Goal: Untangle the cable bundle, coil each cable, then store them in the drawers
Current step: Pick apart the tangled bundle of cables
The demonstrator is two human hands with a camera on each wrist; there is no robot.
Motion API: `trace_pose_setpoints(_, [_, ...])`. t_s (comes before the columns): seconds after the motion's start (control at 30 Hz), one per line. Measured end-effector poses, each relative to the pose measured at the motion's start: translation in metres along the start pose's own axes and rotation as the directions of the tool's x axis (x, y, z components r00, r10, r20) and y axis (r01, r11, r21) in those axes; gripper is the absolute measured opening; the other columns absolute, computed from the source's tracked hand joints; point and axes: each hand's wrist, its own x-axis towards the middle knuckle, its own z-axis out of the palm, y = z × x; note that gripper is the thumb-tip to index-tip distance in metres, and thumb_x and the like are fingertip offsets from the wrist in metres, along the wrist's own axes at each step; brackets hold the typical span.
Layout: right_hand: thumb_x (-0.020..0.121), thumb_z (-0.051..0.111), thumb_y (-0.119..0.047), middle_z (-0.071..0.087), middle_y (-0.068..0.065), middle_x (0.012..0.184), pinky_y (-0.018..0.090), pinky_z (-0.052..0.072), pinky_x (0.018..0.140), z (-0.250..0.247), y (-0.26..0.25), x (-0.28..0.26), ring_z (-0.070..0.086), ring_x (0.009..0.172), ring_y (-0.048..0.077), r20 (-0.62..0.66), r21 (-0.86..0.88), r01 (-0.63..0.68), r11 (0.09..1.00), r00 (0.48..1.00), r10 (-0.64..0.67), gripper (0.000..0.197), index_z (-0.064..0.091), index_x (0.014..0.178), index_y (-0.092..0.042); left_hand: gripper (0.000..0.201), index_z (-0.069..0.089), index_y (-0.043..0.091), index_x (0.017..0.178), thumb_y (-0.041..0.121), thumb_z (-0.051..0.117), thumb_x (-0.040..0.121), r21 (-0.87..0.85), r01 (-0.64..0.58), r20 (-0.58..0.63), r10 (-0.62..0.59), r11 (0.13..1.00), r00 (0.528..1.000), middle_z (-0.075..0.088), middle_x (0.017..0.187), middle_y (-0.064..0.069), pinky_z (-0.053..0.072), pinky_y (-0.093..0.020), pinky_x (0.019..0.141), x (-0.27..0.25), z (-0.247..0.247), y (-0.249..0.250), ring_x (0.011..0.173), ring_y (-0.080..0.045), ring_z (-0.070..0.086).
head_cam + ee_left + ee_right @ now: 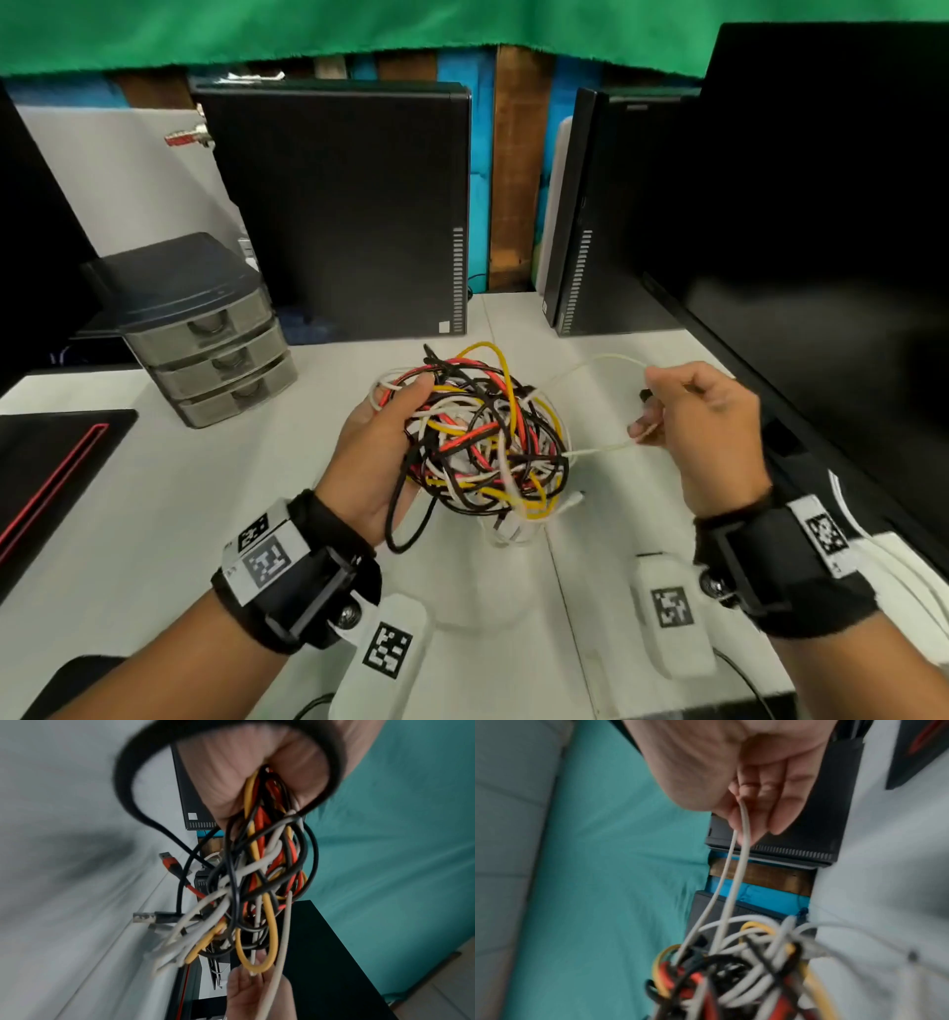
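The white counter (154,503) fills the lower head view, hemmed by dark monitors at the left edge and down the right side (821,205), with two black computer towers (339,205) standing along its far edge. Bare surface lies at centre and lower left, between a black mat (46,473) at the left edge and the hands. A grey drawer unit (205,334) with three shut drawers stands left of centre, well apart from the cable bundle (482,437). That tangle of black, red, yellow and white cables hangs mid-frame above the counter, gripped by the left hand (375,452), fingers curled round its left side. To the right, the right hand (714,431) pinches a loop of white cable (601,449) drawn out from the bundle, its fingers (777,801) curled together.
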Motion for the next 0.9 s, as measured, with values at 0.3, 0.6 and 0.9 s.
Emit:
trace_pose_setpoints(0.3, [0.097, 0.062, -0.03, 0.052, -0.018, 0.138, 0.034, 0.042, 0.109, 0.01, 0.023, -0.016, 0.049, 0.126, 0.0, 0.648, -0.33, 0.59, 0.737, 0.709, -0.278, 0.05, 0.048, 0.144, -0.037, 0.027, 0.064, 0.001, 0.118, 0.016, 0.06, 0.096, 0.045, 0.018, -0.018, -0.017, 0.999, 1.0, 0.071, 0.112, -0.025, 0.06, -0.044, 0.086, 0.0, -0.007, -0.007, 0.088, -0.031, 0.073])
trace_pose_setpoints(0.6, [0.101, 0.038, -0.044, 0.05, -0.012, 0.147, 0.045, 0.019, 0.121, 0.016, 0.02, -0.029, 0.036, 0.142, 0.008, 0.732, -0.385, 0.778, 0.496, 0.585, -0.349, 0.045, 0.048, 0.143, -0.034, 0.026, 0.067, 0.003, 0.115, 0.017, 0.061, 0.094, 0.077, 0.043, 0.056, -0.047, 0.996, 0.997, 0.072, 0.108, -0.024, 0.061, -0.043, 0.082, 0.001, -0.005, -0.01, 0.089, -0.033, 0.073])
trace_pose_setpoints(0.9, [0.1, 0.057, -0.031, 0.066, 0.004, 0.062, 0.029, 0.042, 0.051, -0.007, 0.02, 0.005, 0.061, 0.056, 0.032, 0.387, -0.712, 0.608, 0.351, 0.757, -0.527, 0.031, 0.068, 0.076, -0.015, 0.016, 0.067, 0.008, 0.106, 0.016, 0.057, 0.097, 0.088, 0.051, 0.04, -0.055, 0.995, 0.998, 0.073, 0.095, -0.015, 0.062, -0.036, 0.071, 0.011, -0.02, 0.006, 0.079, -0.024, 0.073])
